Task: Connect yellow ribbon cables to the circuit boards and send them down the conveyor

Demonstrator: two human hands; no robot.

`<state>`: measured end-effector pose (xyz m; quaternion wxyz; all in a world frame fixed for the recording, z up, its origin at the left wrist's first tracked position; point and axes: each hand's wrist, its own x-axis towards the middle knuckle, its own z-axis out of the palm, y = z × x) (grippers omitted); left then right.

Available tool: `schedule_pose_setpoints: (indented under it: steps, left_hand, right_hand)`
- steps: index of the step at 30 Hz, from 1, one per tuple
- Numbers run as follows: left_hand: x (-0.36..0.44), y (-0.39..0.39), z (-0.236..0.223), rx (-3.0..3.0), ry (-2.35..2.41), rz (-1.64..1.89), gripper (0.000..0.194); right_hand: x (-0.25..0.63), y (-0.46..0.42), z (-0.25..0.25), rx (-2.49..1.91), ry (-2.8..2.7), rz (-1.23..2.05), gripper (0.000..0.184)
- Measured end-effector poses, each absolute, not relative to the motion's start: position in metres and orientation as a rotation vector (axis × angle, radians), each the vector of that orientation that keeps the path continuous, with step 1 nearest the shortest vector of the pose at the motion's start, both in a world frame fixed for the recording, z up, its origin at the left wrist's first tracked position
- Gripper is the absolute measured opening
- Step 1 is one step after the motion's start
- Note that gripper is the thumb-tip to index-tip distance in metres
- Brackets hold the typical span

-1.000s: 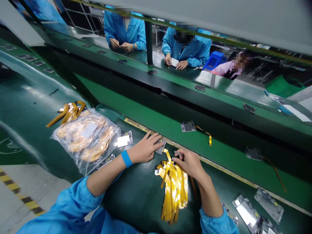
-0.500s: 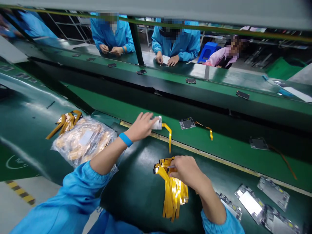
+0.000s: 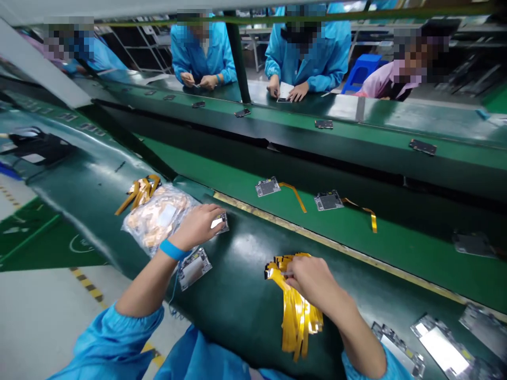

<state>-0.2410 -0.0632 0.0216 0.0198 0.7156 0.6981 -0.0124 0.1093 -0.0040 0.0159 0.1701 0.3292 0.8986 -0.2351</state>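
Note:
My left hand (image 3: 200, 224) is on a circuit board (image 3: 222, 226) beside the clear plastic bag, its fingers closed over the board's far side. Just below that hand, another circuit board (image 3: 195, 269) lies on the green bench mat. My right hand (image 3: 311, 275) is closed round a thin grey tool (image 3: 288, 274), mostly hidden by the fingers. It hovers at the top of a fanned bundle of yellow flex cables (image 3: 293, 316); whether it touches them I cannot tell.
Boards with flex cables (image 3: 268, 187) lie on the green conveyor (image 3: 237, 179). A bag of cables (image 3: 158, 216) sits at left, with loose cables (image 3: 140, 192) behind it. More boards (image 3: 441, 343) lie at lower right. Co-workers in blue (image 3: 202, 53) sit across the line.
My left hand has let go of the board with its cable on the conveyor and moved left and nearer, onto another board. My right hand stays by the cable bundle. The view has shifted left.

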Motion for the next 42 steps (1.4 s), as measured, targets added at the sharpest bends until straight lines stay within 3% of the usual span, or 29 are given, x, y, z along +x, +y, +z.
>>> schedule_pose_setpoints:
  steps: [7,14,25,32,34,39,42]
  left_hand:
    - [-0.245,-0.078,0.011,2.174,2.188,-0.445,0.062]
    - [-0.243,-0.069,0.012,2.191,2.146,-0.482,0.072]
    - [-0.170,-0.035,0.014,2.542,1.757,-0.134,0.072]
    - [-0.140,-0.009,0.005,2.600,1.585,-0.151,0.070]
    - [-0.138,-0.010,0.006,2.567,1.601,-0.102,0.064]
    - [-0.121,-0.015,0.008,2.259,1.878,0.043,0.012]
    - [-0.104,-0.017,0.004,2.107,1.978,-0.027,0.012]
  right_hand:
    - [0.104,-0.009,0.008,0.913,2.693,-0.787,0.017]
    - [0.090,-0.016,0.007,0.938,2.655,-0.678,0.013]
    - [0.105,-0.005,0.003,0.954,2.727,-0.929,0.015]
    - [0.113,0.001,0.011,0.969,2.726,-1.064,0.015]
    - [0.115,0.005,0.012,1.005,2.729,-1.135,0.011]
    - [0.118,0.016,0.002,1.151,2.700,-1.377,0.008]
    - [0.119,0.024,-0.013,1.226,2.740,-1.529,0.016]
